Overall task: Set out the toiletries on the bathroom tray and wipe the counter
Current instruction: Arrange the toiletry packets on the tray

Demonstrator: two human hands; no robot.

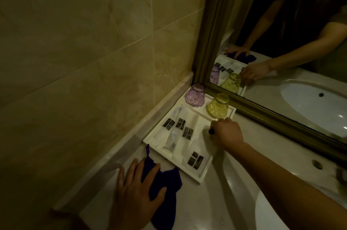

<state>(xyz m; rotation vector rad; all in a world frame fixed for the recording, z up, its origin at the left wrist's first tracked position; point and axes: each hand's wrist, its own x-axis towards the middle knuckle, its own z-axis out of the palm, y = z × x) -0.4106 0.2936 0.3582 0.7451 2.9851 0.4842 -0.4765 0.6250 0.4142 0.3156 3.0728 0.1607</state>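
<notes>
Item: white compartment tray (203,177), set in the corner of the surface (216,201) against the tiled wall and the gilt-framed mirror (262,113).

Contents — purple glass (195,95) and yellow glass (218,105), both upturned, in the rear compartments; four white sachets with dark label blocks, e.g. (195,160), and a pale tube (171,140) laid flat in the front compartments.

Hands — right hand (228,134) closed around a small dark-tipped item (211,131) at the tray's right edge, just below the yellow glass; what the item is cannot be told. Left hand (137,197) open, fingers spread, pressed flat on a dark purple cloth (165,188) lying on the surface just in front of the tray.

Progress, as judged: setting-out looks nearly complete, this item apparently among the last to place. Wiping appears still to do — the cloth is at hand, and whether any of the surface has been wiped cannot be told. The basin (277,209) lies to the right.

Labels: the dark blocks are blurred; no brand or writing legible.
</notes>
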